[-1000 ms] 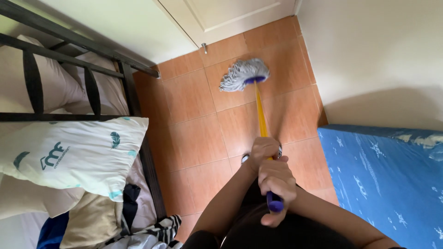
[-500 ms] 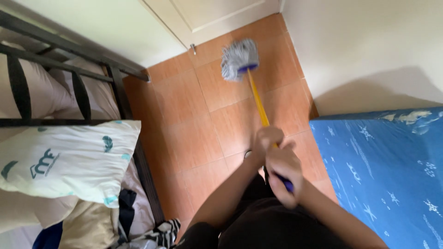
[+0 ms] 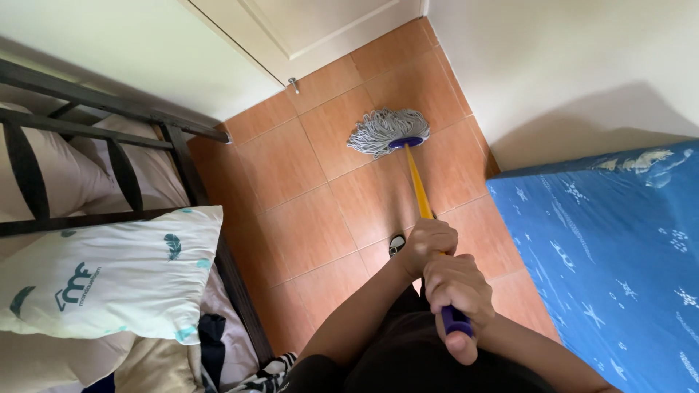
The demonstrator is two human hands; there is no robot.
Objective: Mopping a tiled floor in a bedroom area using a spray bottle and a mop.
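On tiled floor [image 3: 306, 182], mop [image 3: 389, 131]; left hand [image 3: 429, 244], right hand [image 3: 457, 291] grip handle.

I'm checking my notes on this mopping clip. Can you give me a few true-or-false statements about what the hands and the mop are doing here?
1. Both hands grip the mop handle. True: left hand higher, right hand at the purple end.
2. The mop head rests on the blue mattress. False: it is on the tiled floor.
3. The handle is yellow. True.
4. The white pillow lies on the floor. False: it lies on the metal-framed bed.
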